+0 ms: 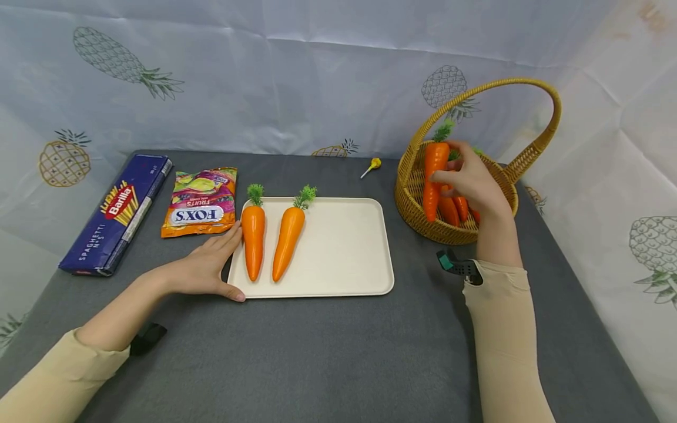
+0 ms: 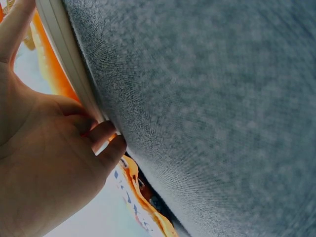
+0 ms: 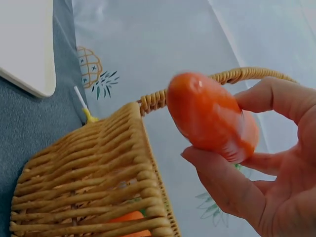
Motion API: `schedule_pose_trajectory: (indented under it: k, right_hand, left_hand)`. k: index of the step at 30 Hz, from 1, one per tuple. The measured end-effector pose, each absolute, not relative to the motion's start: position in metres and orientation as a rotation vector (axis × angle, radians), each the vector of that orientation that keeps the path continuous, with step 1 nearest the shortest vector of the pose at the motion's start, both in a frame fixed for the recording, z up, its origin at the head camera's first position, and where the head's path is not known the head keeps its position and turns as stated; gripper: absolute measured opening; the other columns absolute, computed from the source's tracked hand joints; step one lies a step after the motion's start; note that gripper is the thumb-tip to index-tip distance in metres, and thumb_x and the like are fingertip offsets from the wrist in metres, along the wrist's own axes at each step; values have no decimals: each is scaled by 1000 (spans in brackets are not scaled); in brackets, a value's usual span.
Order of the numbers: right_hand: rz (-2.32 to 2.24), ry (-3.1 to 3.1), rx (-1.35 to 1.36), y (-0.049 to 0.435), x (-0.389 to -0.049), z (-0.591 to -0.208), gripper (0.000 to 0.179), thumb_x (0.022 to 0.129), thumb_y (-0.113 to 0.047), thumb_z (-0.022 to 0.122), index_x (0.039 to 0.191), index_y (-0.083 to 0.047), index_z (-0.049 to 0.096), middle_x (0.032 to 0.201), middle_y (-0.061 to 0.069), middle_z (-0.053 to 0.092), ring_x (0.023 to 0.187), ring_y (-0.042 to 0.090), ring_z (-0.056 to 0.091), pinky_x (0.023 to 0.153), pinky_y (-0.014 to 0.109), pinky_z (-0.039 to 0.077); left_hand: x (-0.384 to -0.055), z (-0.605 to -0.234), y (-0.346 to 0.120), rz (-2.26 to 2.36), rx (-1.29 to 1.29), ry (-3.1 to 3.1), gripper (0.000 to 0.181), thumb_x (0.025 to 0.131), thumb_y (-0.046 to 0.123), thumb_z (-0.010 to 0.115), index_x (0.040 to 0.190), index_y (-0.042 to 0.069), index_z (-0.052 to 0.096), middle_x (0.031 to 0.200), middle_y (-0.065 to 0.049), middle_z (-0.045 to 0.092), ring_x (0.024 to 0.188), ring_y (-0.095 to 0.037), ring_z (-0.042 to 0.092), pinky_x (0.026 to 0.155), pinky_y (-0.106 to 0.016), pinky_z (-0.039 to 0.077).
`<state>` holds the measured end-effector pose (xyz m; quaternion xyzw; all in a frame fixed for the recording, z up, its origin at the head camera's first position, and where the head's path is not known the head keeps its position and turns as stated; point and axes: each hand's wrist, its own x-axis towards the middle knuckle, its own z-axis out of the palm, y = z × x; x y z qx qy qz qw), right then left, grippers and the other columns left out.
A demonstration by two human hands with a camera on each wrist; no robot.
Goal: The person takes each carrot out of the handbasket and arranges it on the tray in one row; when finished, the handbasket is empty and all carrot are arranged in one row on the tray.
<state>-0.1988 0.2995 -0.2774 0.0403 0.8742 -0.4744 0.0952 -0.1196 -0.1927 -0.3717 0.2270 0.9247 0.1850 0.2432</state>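
On the bench we see a spaghetti box, a candy bag, then the left hand, released, fingers extended, touching the left edge of a tray carrying two carrots. Further right we have a lollipop, a basket with more carrots inside, and the right hand pinching another carrot, leaves up, over the basket.

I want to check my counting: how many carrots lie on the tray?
2: one carrot at the left end of the tray, beside the left hand; another carrot just right of the first. None looks hidden there.
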Motion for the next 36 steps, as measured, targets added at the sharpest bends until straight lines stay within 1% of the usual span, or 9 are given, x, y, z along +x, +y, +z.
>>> schedule_pose_trajectory:
  k: [3,7,10,14,17,26,29,34,36]
  right_hand:
    - [-1446,2526,97,298,-197,-276,89,94,-20,64,159,-22,4,125,9,43,88,11,65,77,36,62]
    - [-1489,2433,60,298,-194,-274,84,93,-14,63,156,-18,7,119,8,44,84,10,67,74,33,63]
    - [-1494,2384,31,297,-191,-274,80,93,-11,63,152,-15,10,123,10,45,88,11,67,75,33,63]
    - [-1508,2297,-19,296,-187,-276,76,93,-9,63,147,-14,10,137,13,42,95,11,66,78,35,63]
    - [-1511,2229,-42,294,-185,-277,73,93,-7,62,143,-14,10,142,16,39,95,13,68,80,35,63]
    - [-1433,2180,-86,280,-181,-283,81,91,-7,65,148,-13,8,142,25,43,99,21,69,87,43,61]
    - [-1401,2178,-94,277,-180,-284,83,91,-7,65,150,-12,7,141,24,43,96,20,71,86,40,61]
    - [-1384,2127,-107,273,-181,-286,85,91,-6,64,150,-9,3,144,23,38,98,20,69,86,39,61]
    - [-1383,2108,-114,272,-181,-287,85,90,-6,65,150,-9,5,143,23,38,99,21,69,86,40,61]
  left_hand:
    - [-120,-372,-193,507,623,2527,138,67,71,76,158,-1,1,167,-20,-8,148,-57,9,113,-77,12]
    - [-120,-372,-193,508,628,2527,138,68,71,75,158,-1,0,167,-21,-8,148,-56,8,114,-76,12]
    - [-120,-372,-193,510,629,2526,138,68,71,75,158,-1,0,167,-21,-8,149,-56,8,114,-76,12]
    - [-120,-371,-193,511,632,2527,137,68,70,76,158,-2,1,167,-21,-7,148,-57,8,115,-76,11]
    - [-120,-371,-193,509,637,2530,137,68,69,76,157,-3,1,167,-22,-7,148,-57,9,114,-76,12]
    - [-120,-371,-193,505,631,2528,137,69,69,76,157,-3,1,167,-22,-7,148,-57,9,114,-76,13]
    - [-120,-372,-193,509,638,2529,137,69,69,77,157,-3,1,167,-22,-7,148,-57,10,113,-77,13]
    - [-120,-372,-193,511,643,2531,137,69,68,77,157,-3,1,167,-23,-6,147,-58,10,113,-77,13]
    - [-120,-371,-193,513,636,2530,137,68,69,76,157,-3,1,167,-22,-7,148,-57,9,114,-76,13]
